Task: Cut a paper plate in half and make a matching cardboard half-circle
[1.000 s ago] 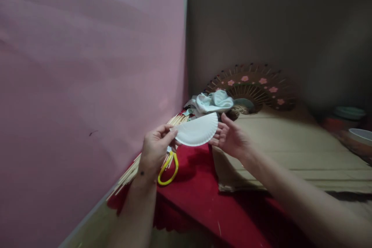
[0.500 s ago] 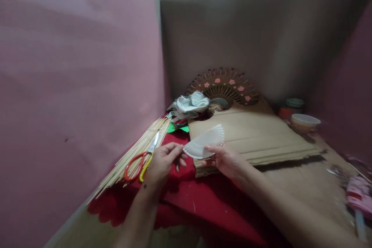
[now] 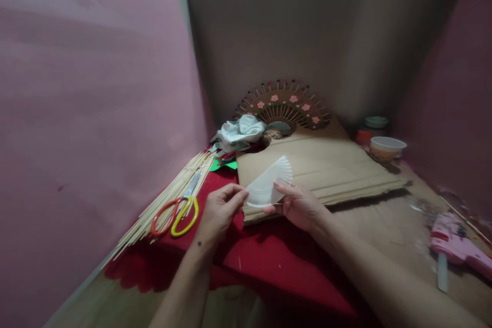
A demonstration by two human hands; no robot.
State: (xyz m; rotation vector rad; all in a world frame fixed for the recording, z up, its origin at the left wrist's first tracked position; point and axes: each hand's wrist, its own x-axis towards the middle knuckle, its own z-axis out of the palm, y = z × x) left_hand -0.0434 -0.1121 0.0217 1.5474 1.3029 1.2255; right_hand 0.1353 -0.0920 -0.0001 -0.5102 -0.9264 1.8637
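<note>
And here are both hands at work, meeting on a white half-round paper piece (image 3: 267, 184) held up in front of the near left part of a cardboard stack (image 3: 323, 156). The right hand (image 3: 302, 206) has it gripped, thumb flat on the face, fingers tucked behind. Over on the other side, the left hand (image 3: 223, 205) brings thumb and forefinger together in a pinch right at the lower left corner; whether any paper sits between those 2 tips, I cannot tell. The piece tilts, straight edge running up to the right, crimped curve to the right and below.

Just left of the left hand, scissors (image 3: 188, 196) with 1 red loop and 1 yellow loop lie over a spread of thin sticks (image 3: 163, 192), blades pointing away. Red cloth (image 3: 265, 261) covers this part of the bench (image 3: 378, 236). Behind, a crumpled pale cloth (image 3: 240, 132) sits beside a ball of twine (image 3: 272, 135), and a flowered fan (image 3: 284, 98) stands at the back wall. Out right, a white-rimmed bowl (image 3: 388, 147), and nearer, a pink glue gun (image 3: 448, 238) lies on its side.
</note>
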